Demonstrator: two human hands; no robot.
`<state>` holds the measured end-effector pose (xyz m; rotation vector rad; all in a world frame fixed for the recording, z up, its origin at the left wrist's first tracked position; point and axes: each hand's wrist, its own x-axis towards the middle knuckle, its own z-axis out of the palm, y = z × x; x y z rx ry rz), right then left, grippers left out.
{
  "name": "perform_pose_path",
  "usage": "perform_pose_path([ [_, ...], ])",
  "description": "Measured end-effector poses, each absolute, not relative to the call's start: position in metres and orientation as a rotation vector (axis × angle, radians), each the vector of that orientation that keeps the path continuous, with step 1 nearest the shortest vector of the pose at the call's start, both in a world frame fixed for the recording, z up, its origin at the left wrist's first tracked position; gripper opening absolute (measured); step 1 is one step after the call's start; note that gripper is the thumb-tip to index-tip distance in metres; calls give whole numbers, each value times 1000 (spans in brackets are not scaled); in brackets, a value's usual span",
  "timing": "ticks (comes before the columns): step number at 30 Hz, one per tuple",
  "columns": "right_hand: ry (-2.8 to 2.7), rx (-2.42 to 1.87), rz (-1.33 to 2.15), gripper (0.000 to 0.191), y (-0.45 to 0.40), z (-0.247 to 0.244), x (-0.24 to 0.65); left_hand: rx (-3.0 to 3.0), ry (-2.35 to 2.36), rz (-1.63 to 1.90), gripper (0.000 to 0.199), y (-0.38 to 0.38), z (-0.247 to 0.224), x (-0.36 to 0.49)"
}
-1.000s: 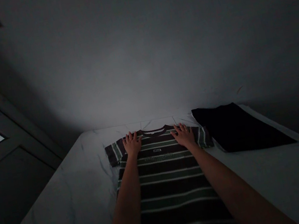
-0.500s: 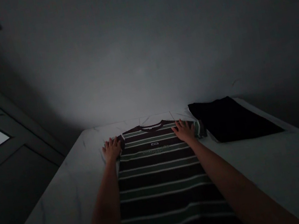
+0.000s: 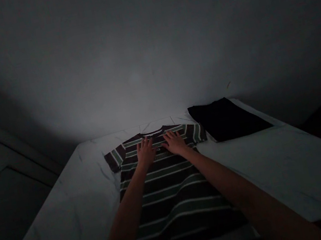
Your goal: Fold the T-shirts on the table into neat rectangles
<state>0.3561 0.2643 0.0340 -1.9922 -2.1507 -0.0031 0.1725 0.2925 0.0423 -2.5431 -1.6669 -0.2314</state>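
Note:
A striped short-sleeved T-shirt (image 3: 163,173), dark with green and white bands, lies spread out with its collar toward the wall. Flat on its chest rests my left hand (image 3: 146,152), fingers stretched out. My right hand (image 3: 175,143) lies beside it, also with spread fingers, just below the collar. The small chest label shows partly between the hands. Both sleeves extend outward, and the lower front of the shirt has soft wrinkles. Neither hand grips the cloth.
The shirt lies on a white marble-patterned table (image 3: 79,208) against a grey wall (image 3: 137,58). A folded black cloth (image 3: 228,119) lies at the back right. A panelled door (image 3: 6,180) stands at the left. The room is dim.
Both hands have moved inward from the sleeves to the middle of the chest. The left sleeve is now uncovered and spread outward. The view has shifted, showing more of the shirt's lower end.

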Motion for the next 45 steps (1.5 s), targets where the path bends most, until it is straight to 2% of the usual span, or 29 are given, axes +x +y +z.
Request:
perform_pose_path([
  [3,-2483,-1630,149,64,232,25,347,-2768,-1450,-149,52,268,27,184],
  [6,-2683,-1275,229,73,186,18,366,-2871,-1306,-141,53,246,19,159],
  [10,-2853,-891,422,70,127,26,397,-3120,-882,-128,57,201,24,117],
  [15,-2868,-679,648,66,69,40,415,-3335,-507,-13,58,133,44,86],
  [18,-2831,-672,737,61,47,44,420,-3347,-504,-2,59,109,46,67],
  [23,-2799,-758,892,62,21,49,428,-3254,-794,-100,58,84,36,29],
  [27,-2818,-812,1022,63,14,71,430,-3252,-1066,-130,42,64,48,25],
  [29,-2895,-843,1082,51,24,90,425,-3254,-1229,-158,31,63,61,40],
  [31,-2970,-946,1105,39,51,110,411,-3215,-1396,-184,27,72,74,64],
  [35,-3060,-1173,926,29,146,131,351,-2931,-1696,-268,23,105,86,102],
  [37,-3018,-1185,798,27,202,129,309,-2649,-1873,-352,23,116,84,102],
  [40,-2584,-1393,553,27,271,112,248,-2248,-2055,-531,29,111,68,77],
  [45,-2323,-1526,460,30,328,71,172,-1998,-2132,-640,34,72,26,29],
])
